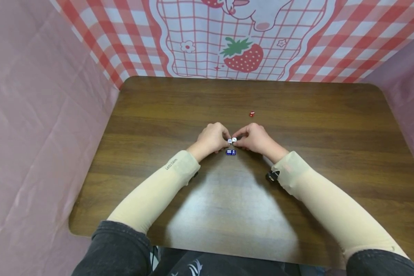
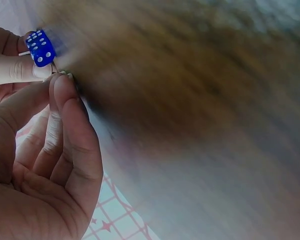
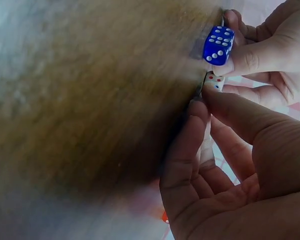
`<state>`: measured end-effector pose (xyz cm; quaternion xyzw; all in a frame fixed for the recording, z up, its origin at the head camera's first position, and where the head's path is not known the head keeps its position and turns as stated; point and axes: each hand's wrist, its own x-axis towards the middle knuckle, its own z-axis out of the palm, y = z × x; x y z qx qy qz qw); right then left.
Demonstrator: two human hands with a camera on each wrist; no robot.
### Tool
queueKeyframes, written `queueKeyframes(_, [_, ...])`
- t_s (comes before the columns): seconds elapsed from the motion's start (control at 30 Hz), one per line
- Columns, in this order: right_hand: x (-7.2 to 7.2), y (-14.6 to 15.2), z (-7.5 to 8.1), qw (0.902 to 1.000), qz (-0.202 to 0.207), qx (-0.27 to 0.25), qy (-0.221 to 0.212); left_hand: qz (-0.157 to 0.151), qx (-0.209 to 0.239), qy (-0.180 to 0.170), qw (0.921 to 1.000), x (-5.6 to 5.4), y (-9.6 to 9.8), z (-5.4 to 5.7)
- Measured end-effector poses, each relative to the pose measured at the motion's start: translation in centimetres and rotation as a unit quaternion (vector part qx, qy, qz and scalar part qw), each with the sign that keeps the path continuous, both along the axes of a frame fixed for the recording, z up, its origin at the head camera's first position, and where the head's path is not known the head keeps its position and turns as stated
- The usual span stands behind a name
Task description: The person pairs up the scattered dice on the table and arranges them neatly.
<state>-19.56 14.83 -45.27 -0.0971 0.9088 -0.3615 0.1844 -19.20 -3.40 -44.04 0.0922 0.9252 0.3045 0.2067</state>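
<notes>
Two small white dice sit side by side between my hands in the head view. My left hand [image 1: 212, 138] pinches the left white die [image 1: 229, 141] between thumb and finger. From the other side, my right hand [image 1: 255, 137] pinches the right white die [image 1: 234, 140]. In the right wrist view a white die [image 3: 215, 81] shows red and blue dots, partly covered by fingertips. Just nearer to me, two blue dice [image 1: 230, 152] with white dots lie against each other on the table. The left wrist view shows these blue dice [image 2: 40, 47] close to the fingertips.
Beyond the right hand, red dice [image 1: 252, 114] lie on the brown wooden table [image 1: 151, 115]. A red-and-white checked cloth [image 1: 200, 57] with a strawberry print hangs at the table's back edge. Pink cloth [image 1: 38, 115] covers the left side.
</notes>
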Motion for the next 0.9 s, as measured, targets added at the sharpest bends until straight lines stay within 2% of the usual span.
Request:
queueKeyframes(0.33, [0.22, -0.05, 0.01, 0.9992, 0.020, 0.013, 0.031, -0.003, -0.006, 0.004, 1.0000, 0.00, 0.07, 0.04])
queueKeyframes(0.9, [0.70, 0.11, -0.16, 0.9970, 0.032, 0.002, 0.070, -0.007, -0.007, 0.014, 0.9999, 0.09, 0.16, -0.04])
